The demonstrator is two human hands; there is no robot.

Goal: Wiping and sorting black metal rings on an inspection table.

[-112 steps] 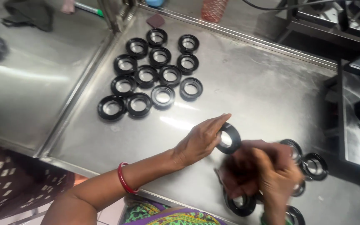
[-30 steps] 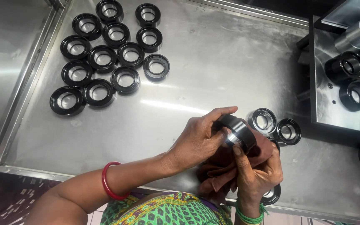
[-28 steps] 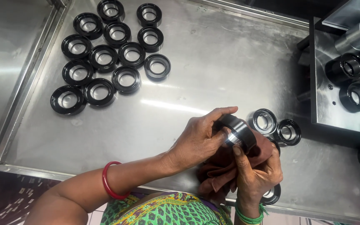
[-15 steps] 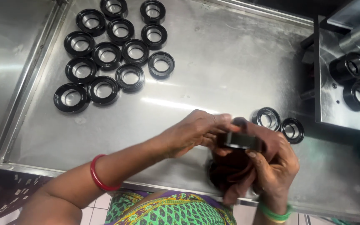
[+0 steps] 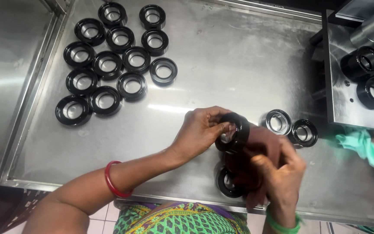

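A raised tray edge [image 5: 31, 97] runs down the left, with a cluster of rings [image 5: 117, 56] beside it and bare steel to their right. At centre the left hand [image 5: 200, 132] pinches a ring [image 5: 233, 132]. The right hand [image 5: 282, 173] grips a maroon cloth [image 5: 256, 160], which partly hides another ring [image 5: 227, 182]. The block [image 5: 347, 86] is cut off at right.

**Glossy black rings on brushed steel**

The table [image 5: 247, 56] was brushed metal, smooth with soft reflections. The ring [image 5: 234, 130] above its near edge looked glossy black, the cloth [image 5: 256, 160] beside it matt dark red. The rings [image 5: 117, 60] far left shone equally.
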